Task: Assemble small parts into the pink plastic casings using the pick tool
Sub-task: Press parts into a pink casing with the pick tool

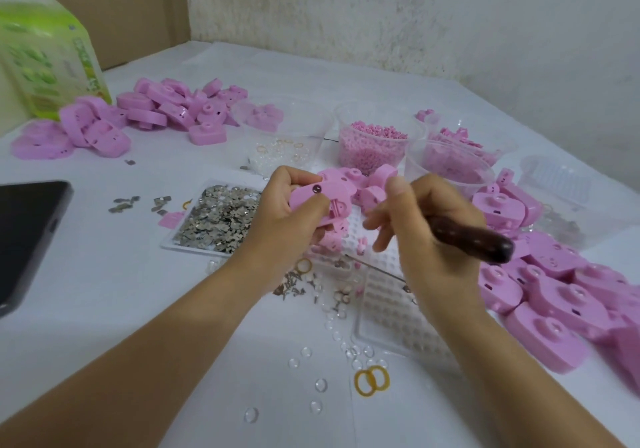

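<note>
- Pink casing (320, 198): held above worktop (121, 292), clamped in left grip (277, 212), thumb on its face; long axis approx. left-right.
- Right grip (429, 226) curled round pick tool (474, 240), just right of casing; tip hidden, handle pts right.
- Next: prob. pick enters from right.
- Tray (167, 246): metal bits. Cup (372, 160): pink pellets.
</note>
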